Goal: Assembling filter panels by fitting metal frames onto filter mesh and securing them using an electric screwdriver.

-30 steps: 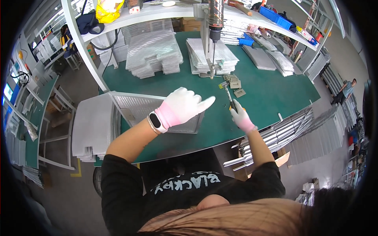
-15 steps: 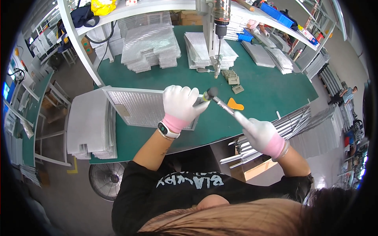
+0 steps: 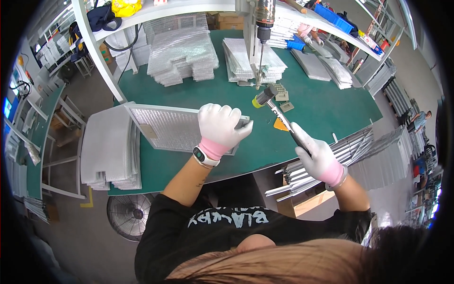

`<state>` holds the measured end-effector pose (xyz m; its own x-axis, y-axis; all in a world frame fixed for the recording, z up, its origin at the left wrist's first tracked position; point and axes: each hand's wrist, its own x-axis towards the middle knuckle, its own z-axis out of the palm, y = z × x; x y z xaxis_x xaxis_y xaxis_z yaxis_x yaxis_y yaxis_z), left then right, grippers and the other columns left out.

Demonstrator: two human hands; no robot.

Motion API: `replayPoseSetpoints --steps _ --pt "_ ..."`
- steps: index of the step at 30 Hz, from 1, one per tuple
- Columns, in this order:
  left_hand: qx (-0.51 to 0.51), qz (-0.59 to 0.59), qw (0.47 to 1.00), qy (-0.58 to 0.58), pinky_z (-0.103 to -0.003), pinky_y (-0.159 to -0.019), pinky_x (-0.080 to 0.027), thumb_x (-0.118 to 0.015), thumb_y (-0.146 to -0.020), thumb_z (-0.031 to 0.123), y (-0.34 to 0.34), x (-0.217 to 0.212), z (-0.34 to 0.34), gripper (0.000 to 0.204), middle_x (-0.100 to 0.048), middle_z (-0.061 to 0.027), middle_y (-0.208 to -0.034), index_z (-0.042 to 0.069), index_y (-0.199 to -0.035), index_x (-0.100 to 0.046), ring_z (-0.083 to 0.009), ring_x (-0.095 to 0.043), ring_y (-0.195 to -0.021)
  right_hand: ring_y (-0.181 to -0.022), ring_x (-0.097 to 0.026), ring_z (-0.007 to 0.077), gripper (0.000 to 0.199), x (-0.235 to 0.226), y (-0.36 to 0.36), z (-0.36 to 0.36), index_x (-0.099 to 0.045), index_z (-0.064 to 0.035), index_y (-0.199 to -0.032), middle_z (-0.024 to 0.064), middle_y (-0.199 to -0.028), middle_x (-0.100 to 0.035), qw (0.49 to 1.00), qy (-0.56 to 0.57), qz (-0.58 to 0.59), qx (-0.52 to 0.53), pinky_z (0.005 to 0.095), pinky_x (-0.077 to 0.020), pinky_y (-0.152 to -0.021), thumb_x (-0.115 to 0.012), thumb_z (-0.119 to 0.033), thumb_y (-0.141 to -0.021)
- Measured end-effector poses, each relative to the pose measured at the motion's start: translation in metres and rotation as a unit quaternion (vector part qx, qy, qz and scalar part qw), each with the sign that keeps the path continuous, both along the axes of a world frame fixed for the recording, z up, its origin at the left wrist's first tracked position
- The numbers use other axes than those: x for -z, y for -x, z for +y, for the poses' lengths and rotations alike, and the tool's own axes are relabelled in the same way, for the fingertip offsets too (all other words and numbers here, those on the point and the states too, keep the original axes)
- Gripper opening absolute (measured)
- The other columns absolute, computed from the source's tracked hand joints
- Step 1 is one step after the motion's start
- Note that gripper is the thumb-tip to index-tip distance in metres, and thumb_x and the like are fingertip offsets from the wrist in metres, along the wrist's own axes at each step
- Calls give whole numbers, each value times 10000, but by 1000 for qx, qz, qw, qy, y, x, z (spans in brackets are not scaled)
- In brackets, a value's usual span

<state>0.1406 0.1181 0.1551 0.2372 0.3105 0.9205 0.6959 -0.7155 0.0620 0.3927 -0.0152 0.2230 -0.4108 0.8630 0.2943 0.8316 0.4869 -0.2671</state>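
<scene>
My left hand (image 3: 220, 127), in a white and pink glove, is closed over the right end of a framed panel (image 3: 177, 127) with a silvery, quilted-looking face. The panel stands tilted on the green table; its upper right corner shows just past my thumb. In my right hand (image 3: 320, 161), gloved alike, the handle of a mallet (image 3: 279, 115) is gripped. Its dark and yellow head is raised to the right of the panel's corner, apart from it. Below the mallet's shaft lies an orange-yellow flat piece (image 3: 281, 124), partly covered.
A power drill (image 3: 265, 21) hangs point down above the table (image 3: 198, 102). Small beige plates (image 3: 286, 106) lie beneath it. Stacked wrapped panels (image 3: 182, 57) stand behind, more sheets (image 3: 109, 146) at left. Metal strips (image 3: 307, 173) jut out by the right edge. Another person's gloved hands (image 3: 307, 33) show behind.
The mallet head has swung up and right, away from the panel's corner beside my left hand. My right hand has shifted slightly; my left hand stays on the panel.
</scene>
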Motion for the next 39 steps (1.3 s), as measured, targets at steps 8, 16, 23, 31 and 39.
replayPoseSetpoints --steps 8,16,23,31,39 --pt "-12 8 999 49 -406 -523 -331 -792 -620 329 3 -5 -31 412 -410 -40 -506 127 -496 -455 -261 -451 -504 -938 -623 395 616 182 -19 86 -333 -202 -1508 215 -1014 -626 957 222 -48 178 481 -505 -817 -526 -171 -924" --pt "-11 30 999 29 -377 -479 -303 -756 -647 231 -1 -4 -37 355 -399 -26 -490 131 -498 -449 -230 -426 -450 -1352 -430 330 693 -62 67 199 -361 26 -1450 242 -1438 -436 827 -284 481 -70 418 -357 -1115 -706 -172 -884" --pt "-16 28 997 64 -393 -531 -329 -759 -673 256 -11 -8 -17 343 -443 -34 -517 130 -523 -478 -238 -479 -504 -790 -597 112 311 -171 103 183 -603 -62 -1129 46 -925 -632 843 -52 523 -112 244 -491 -688 -642 -256 -890" --pt "-8 39 994 100 -418 -550 -360 -737 -696 284 -11 -9 1 295 -503 -41 -545 134 -546 -533 -256 -526 -530 -553 -555 97 214 -171 69 199 -562 -127 -1027 2 -769 -578 600 21 721 -345 205 -454 -451 -603 -327 -962" --pt "9 38 994 97 -416 -555 -370 -728 -720 297 -11 -8 -3 262 -537 -29 -575 150 -565 -575 -245 -546 -558 -549 -554 96 220 -161 69 193 -565 -124 -1035 2 -766 -579 610 74 717 -330 204 -452 -447 -605 -328 -961"
